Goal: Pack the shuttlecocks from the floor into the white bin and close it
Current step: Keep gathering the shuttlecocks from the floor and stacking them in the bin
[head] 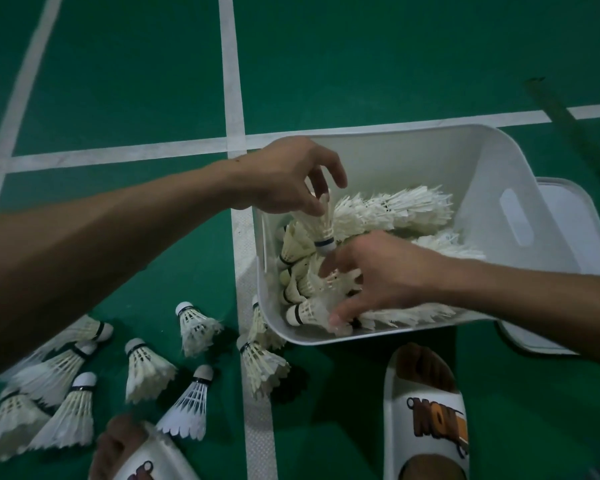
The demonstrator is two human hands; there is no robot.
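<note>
Your left hand (291, 178) pinches a shuttlecock (321, 226) by its feathers; squeezing may crush them. Your right hand (378, 282) grips a stack (307, 311) at 7 o'clock in the bin (430, 157).

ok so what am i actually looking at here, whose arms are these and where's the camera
No machine here: a person works with bare hands. The picture comes from a camera on their head, looking down, so the arms reach in from the sides. The left hand pinches one shuttlecock by its feathers, cork down, over the white bin. The right hand reaches into the bin, fingers and thumb curled round a nested row of shuttlecocks. Loose shuttlecocks lie on the green court floor at lower left. A white lid lies on the floor at the bin's right, and the person's white slippers show at the bottom.
</note>
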